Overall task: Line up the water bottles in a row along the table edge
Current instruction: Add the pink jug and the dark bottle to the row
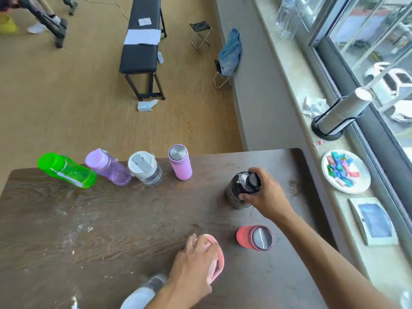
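Along the far edge of the dark wooden table [111, 219] stand a green bottle [66, 170], a purple bottle [109, 168], a clear bottle with a white lid [146, 169] and a pink flask [180, 162]. My right hand [267, 192] grips the top of a dark steel bottle [242, 188] right of that row. My left hand [191, 264] is closed on a pink-lidded bottle [217, 259] near the front. A red flask [256, 237] stands upright between my arms.
A pale bottle [145, 291] sits at the table's front edge beside my left wrist. On the windowsill at right are a plate of coloured pieces [345, 172], a framed tile [374, 221] and a roll holder [338, 117]. A black bench [140, 50] stands on the floor beyond.
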